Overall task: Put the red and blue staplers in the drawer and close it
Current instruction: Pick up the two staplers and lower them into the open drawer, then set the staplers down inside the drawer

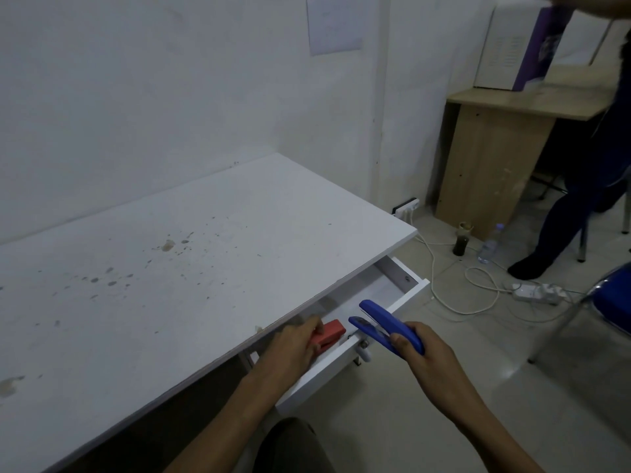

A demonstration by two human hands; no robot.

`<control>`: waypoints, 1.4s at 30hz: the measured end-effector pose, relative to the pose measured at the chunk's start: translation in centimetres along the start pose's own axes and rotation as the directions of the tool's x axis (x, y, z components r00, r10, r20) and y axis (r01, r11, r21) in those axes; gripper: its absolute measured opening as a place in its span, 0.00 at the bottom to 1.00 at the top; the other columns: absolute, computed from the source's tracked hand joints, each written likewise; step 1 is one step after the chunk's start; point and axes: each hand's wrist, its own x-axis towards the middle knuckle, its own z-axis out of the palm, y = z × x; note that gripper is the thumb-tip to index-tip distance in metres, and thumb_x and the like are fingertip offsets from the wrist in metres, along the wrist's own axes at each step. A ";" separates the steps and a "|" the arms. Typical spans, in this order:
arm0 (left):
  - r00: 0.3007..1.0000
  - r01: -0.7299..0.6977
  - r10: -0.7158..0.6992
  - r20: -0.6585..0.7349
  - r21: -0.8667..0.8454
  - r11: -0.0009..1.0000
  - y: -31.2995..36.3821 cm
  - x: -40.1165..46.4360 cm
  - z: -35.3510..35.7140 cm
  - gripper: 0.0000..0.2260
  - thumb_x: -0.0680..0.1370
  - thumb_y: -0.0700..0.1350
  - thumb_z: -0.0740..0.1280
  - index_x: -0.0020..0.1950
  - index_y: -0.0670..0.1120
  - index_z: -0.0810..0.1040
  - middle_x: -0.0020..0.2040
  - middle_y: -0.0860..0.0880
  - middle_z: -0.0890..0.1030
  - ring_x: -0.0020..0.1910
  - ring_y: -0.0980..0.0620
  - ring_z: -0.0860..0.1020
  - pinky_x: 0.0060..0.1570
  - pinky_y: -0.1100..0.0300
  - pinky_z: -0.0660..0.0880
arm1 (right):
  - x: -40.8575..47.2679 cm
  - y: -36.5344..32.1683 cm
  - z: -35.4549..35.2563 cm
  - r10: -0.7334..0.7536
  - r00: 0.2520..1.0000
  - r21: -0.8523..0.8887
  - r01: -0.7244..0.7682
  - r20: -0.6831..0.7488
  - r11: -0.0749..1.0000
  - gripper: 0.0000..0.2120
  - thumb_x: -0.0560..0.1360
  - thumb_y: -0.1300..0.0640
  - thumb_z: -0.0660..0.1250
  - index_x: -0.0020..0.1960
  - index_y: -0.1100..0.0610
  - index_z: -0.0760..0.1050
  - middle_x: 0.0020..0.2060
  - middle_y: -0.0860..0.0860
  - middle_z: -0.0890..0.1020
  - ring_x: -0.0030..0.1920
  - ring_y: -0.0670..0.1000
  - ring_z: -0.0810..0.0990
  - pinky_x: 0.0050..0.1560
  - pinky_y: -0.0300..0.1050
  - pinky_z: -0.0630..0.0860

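White desk top (191, 268): filled the left and middle of the frame, stained, nothing standing on it. Its front edge ran diagonally from lower left up to the right-centre, overhanging the back part of the drawer.

Left hand (290, 349): low centre, reaching into the drawer under that overhang with fingers wrapped on the red stapler (327, 336). It looked like it was setting it down in there; I couldn't tell whether the stapler already rested on the drawer floor.

Tip for this step: honestly I'd have kept the left hand low and slid it straight back out toward the lower edge of the frame, since the desk edge sat just above the knuckles.

Drawer (403, 291): white, pulled open, running from bottom centre up to right of centre. The stretch of floor to the right of the red stapler looked bare, so that's the obvious landing spot for the blue one.

Right hand (416, 346): just right of centre, clasping the blue stapler (386, 327) by its rear end. The stapler hung over the drawer's front panel with its mouth gaping, not inside yet.

Knob (365, 353): stuck out of the drawer front just under the blue stapler, so worth clearing on the way in, and handy for pushing shut later.

Room to the right: open floor with a cable (457, 295) and a blue chair (611, 302), both well apart from the drawer's path.
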 end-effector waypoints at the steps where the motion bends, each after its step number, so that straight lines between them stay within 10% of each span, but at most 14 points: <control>1: 1.000 -0.001 0.001 0.004 -0.002 1.000 -0.2 0.1 0.3 0.15 0.76 0.44 0.64 0.60 0.51 0.67 0.59 0.44 0.79 0.52 0.46 0.81 0.51 0.56 0.77 | 0.1 0.0 0.1 0.003 1.000 0.001 -0.003 -0.004 1.000 0.14 0.78 0.52 0.59 0.60 0.58 0.72 0.46 0.54 0.78 0.40 0.47 0.75 0.38 0.35 0.69; 10: 0.984 -0.136 0.158 -0.078 0.235 0.962 0.9 -0.7 -0.8 0.17 0.76 0.54 0.63 0.62 0.49 0.70 0.59 0.48 0.78 0.56 0.50 0.77 0.58 0.61 0.69 | 0.8 -0.2 0.8 -0.011 1.000 0.007 0.011 -0.026 1.000 0.13 0.78 0.53 0.59 0.59 0.58 0.72 0.46 0.54 0.77 0.40 0.47 0.75 0.39 0.34 0.69; 14: 0.825 -0.346 0.486 -0.289 0.422 0.838 2.1 -2.2 -1.8 0.15 0.73 0.57 0.64 0.56 0.51 0.74 0.54 0.50 0.82 0.52 0.51 0.81 0.55 0.59 0.72 | 1.6 0.1 0.9 -0.037 0.998 -0.059 0.034 -0.057 0.998 0.12 0.78 0.52 0.60 0.58 0.57 0.72 0.46 0.53 0.77 0.40 0.46 0.75 0.39 0.34 0.69; 18: 0.931 -0.220 0.314 -0.186 0.401 0.889 1.5 -0.5 -3.3 0.30 0.73 0.67 0.41 0.70 0.54 0.60 0.75 0.48 0.60 0.74 0.47 0.57 0.72 0.45 0.52 | 2.8 0.4 0.9 -0.092 0.992 -0.171 0.077 -0.087 0.982 0.12 0.77 0.50 0.60 0.57 0.55 0.72 0.45 0.49 0.75 0.39 0.44 0.74 0.37 0.32 0.66; 22: 0.961 -0.133 0.235 -0.145 0.502 0.855 -0.9 2.0 -4.0 0.35 0.68 0.70 0.33 0.73 0.59 0.48 0.77 0.49 0.46 0.76 0.47 0.44 0.72 0.39 0.42 | 4.7 -0.2 1.2 -0.115 0.990 -0.341 0.080 -0.083 0.937 0.13 0.77 0.47 0.59 0.58 0.52 0.72 0.46 0.47 0.74 0.38 0.43 0.72 0.38 0.33 0.66; 30: 0.972 -0.105 0.181 -0.149 0.412 0.905 -2.9 2.9 -3.1 0.28 0.70 0.71 0.35 0.68 0.67 0.33 0.77 0.51 0.46 0.76 0.49 0.45 0.72 0.43 0.44 | 7.3 -0.6 3.1 -0.144 0.989 -0.574 0.094 -0.042 0.813 0.16 0.78 0.45 0.56 0.59 0.52 0.71 0.51 0.51 0.77 0.48 0.49 0.74 0.55 0.45 0.71; 42: 0.952 -0.108 0.208 -0.226 0.391 0.914 -3.0 3.0 -2.6 0.29 0.71 0.70 0.38 0.71 0.64 0.43 0.77 0.50 0.51 0.75 0.47 0.50 0.71 0.43 0.46 | 10.7 0.0 4.5 -0.022 1.000 -0.659 0.028 0.017 0.752 0.09 0.74 0.45 0.62 0.42 0.50 0.74 0.32 0.47 0.77 0.38 0.50 0.78 0.72 0.63 0.50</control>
